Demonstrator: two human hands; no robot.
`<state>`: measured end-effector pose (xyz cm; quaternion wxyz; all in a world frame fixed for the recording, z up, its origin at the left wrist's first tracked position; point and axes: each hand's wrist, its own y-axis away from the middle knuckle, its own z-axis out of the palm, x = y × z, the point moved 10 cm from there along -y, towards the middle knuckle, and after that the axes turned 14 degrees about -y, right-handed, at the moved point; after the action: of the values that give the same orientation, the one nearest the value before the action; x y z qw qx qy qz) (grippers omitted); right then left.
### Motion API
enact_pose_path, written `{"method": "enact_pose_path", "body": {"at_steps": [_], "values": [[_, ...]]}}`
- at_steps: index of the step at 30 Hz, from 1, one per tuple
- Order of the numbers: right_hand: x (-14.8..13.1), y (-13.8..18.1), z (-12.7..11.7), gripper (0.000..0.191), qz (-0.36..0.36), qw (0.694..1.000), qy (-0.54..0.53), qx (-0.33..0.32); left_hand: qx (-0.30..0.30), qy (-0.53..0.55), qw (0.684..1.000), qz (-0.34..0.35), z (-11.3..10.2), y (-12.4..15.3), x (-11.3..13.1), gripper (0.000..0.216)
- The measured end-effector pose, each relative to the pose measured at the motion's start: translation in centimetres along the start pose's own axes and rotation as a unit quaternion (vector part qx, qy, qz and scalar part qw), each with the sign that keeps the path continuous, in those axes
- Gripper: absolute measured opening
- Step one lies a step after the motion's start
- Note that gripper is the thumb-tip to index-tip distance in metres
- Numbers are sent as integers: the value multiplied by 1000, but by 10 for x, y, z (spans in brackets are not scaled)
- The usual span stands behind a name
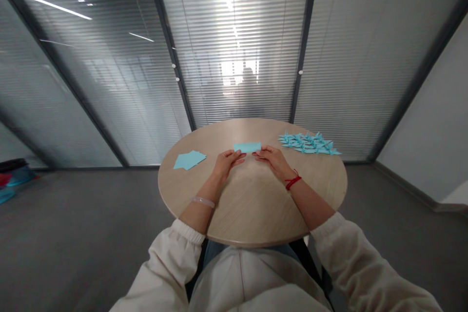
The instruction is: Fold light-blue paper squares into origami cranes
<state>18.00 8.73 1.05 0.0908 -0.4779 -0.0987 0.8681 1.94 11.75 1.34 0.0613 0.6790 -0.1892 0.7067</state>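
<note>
A light-blue sheet of origami paper [247, 147], folded into a narrow strip, is held up over the middle of the round wooden table [252, 204]. My left hand [227, 162] pinches its left end between thumb and fingers. At the right end, my right hand [272, 159] grips it the same way. Finer creases in the strip are too small to tell. Left of my left hand lie a few flat light-blue sheets [189, 160], overlapping each other. Beyond my right hand, a group of folded light-blue paper cranes [310, 143] sits in close rows.
Glass partitions with blinds [241, 34] stand just behind the table's far edge. A white wall [435, 107] rises on the right. On the grey floor at far left is a dark-rimmed bin [16, 170] beside red and blue items.
</note>
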Motion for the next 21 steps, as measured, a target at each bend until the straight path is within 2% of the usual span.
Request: {"method": "enact_pose_path", "body": {"at_steps": [7,14,18,21], "values": [[0,0,1,36,-21,1000,12,20,-7,-19,1000,-3,7,-1,-4,42],[4,-5,-7,39,-40,998,33,38,30,-75,996,34,4,1,7,34],[-4,0,-3,57,-54,997,44,37,35,-115,990,70,5,2,15,35],[-6,3,2,74,-58,996,64,22,36,-122,988,86,5,2,15,51]]}}
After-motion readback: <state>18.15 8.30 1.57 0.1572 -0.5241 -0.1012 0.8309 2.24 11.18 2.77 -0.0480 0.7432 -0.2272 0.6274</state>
